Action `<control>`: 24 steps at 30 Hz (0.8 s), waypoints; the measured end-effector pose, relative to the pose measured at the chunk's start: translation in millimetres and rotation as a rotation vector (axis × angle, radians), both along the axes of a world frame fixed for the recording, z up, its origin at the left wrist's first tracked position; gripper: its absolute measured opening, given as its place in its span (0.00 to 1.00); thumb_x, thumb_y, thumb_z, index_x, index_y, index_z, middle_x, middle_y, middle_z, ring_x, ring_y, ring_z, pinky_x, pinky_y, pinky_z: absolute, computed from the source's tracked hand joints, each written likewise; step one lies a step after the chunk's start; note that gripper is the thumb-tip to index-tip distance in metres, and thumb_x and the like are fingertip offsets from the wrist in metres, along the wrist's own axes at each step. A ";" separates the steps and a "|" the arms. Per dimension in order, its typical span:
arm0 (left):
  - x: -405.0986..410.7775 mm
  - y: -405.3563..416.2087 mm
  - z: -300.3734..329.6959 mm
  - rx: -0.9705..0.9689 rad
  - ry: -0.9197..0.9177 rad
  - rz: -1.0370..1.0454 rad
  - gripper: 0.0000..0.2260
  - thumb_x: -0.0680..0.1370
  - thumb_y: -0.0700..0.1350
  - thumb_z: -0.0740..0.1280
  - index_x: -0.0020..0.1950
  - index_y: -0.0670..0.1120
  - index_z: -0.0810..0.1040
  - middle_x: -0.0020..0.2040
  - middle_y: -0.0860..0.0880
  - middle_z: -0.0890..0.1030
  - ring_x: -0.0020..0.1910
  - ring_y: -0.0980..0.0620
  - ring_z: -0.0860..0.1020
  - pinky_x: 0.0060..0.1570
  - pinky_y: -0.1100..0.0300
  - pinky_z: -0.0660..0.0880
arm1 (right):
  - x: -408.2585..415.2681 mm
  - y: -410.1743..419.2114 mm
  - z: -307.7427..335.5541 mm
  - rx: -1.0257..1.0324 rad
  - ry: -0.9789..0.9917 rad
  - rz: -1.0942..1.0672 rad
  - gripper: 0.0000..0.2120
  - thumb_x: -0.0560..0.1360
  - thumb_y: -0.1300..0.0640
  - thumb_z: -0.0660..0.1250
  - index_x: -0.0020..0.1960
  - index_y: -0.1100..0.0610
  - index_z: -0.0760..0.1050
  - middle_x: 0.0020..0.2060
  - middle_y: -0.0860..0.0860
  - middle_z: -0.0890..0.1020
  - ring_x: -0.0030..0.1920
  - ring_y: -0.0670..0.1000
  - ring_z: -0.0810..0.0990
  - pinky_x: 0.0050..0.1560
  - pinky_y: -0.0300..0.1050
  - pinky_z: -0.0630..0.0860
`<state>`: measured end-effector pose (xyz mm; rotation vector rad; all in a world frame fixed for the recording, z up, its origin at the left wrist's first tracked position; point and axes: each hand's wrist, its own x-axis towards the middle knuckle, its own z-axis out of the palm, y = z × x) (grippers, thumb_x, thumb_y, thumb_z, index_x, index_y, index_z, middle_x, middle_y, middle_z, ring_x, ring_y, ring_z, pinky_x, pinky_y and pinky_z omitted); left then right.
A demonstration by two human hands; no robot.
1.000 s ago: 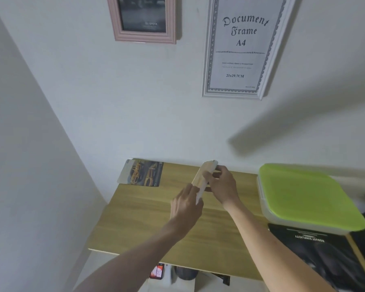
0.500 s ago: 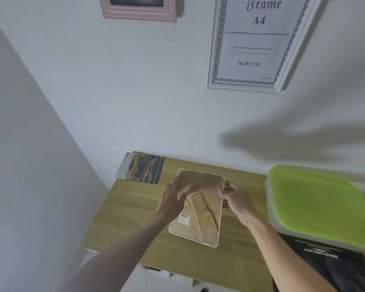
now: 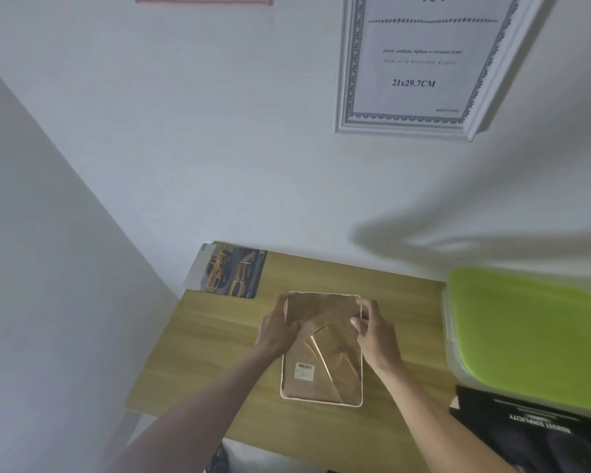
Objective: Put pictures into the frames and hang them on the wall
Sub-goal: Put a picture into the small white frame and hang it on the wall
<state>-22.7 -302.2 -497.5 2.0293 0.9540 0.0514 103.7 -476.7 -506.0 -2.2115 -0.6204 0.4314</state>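
So the frame [image 3: 321, 349] lies back-up mid-table [image 3: 198, 353], long axis running toward the wall; left hand [image 3: 280, 327] and right hand [image 3: 376, 331] each pinch its far corners, equally near.

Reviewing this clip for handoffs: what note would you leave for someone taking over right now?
Left hand and right hand each grip a top corner of the small frame, lying back-side up on the wooden table. Car picture lies at the table's far-left corner, not yet framed. White document frame already hangs on the wall. Left: open the back, insert the picture, hang it.
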 end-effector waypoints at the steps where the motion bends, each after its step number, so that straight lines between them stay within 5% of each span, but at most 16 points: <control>1: -0.2 3.3 -2.2 -0.011 0.012 -0.007 0.25 0.75 0.42 0.65 0.69 0.59 0.63 0.32 0.52 0.76 0.29 0.52 0.75 0.26 0.65 0.68 | -0.9 1.5 -4.6 -0.022 0.001 0.000 0.19 0.80 0.63 0.65 0.69 0.54 0.69 0.46 0.51 0.85 0.41 0.47 0.81 0.39 0.38 0.71; 4: -0.3 15.0 -5.3 -0.047 0.044 -0.021 0.25 0.74 0.39 0.64 0.67 0.58 0.65 0.32 0.50 0.76 0.28 0.53 0.74 0.22 0.68 0.67 | -6.1 8.0 -11.1 -0.069 0.005 -0.010 0.22 0.80 0.63 0.65 0.72 0.54 0.68 0.44 0.53 0.84 0.41 0.47 0.80 0.41 0.41 0.73; 8: 1.2 29.3 -5.0 -0.120 0.091 0.010 0.24 0.73 0.35 0.65 0.64 0.56 0.68 0.41 0.44 0.79 0.31 0.52 0.77 0.22 0.65 0.71 | -8.3 21.0 -13.3 -0.127 0.104 -0.045 0.23 0.79 0.63 0.66 0.72 0.52 0.69 0.42 0.54 0.82 0.34 0.44 0.76 0.34 0.33 0.69; 13: 4.0 45.5 -11.2 -0.241 0.099 0.088 0.22 0.70 0.35 0.72 0.57 0.55 0.72 0.48 0.41 0.79 0.35 0.46 0.81 0.20 0.61 0.72 | -7.1 35.6 -18.7 -0.167 0.284 -0.145 0.21 0.76 0.62 0.69 0.67 0.53 0.69 0.51 0.56 0.79 0.45 0.53 0.79 0.45 0.42 0.72; 19: 7.5 58.6 -26.1 -0.336 0.102 0.194 0.16 0.70 0.40 0.75 0.51 0.47 0.72 0.47 0.45 0.81 0.38 0.51 0.81 0.29 0.59 0.75 | 2.6 45.1 -19.3 -0.149 0.450 -0.185 0.20 0.73 0.63 0.71 0.60 0.49 0.70 0.50 0.52 0.81 0.49 0.52 0.81 0.43 0.42 0.75; 24: 5.8 69.3 -34.6 -0.307 0.149 0.221 0.14 0.71 0.42 0.75 0.47 0.46 0.71 0.43 0.48 0.79 0.43 0.48 0.80 0.35 0.55 0.78 | 1.5 49.0 -31.4 -0.055 0.601 -0.223 0.05 0.74 0.59 0.72 0.49 0.57 0.80 0.43 0.48 0.84 0.48 0.50 0.82 0.52 0.47 0.76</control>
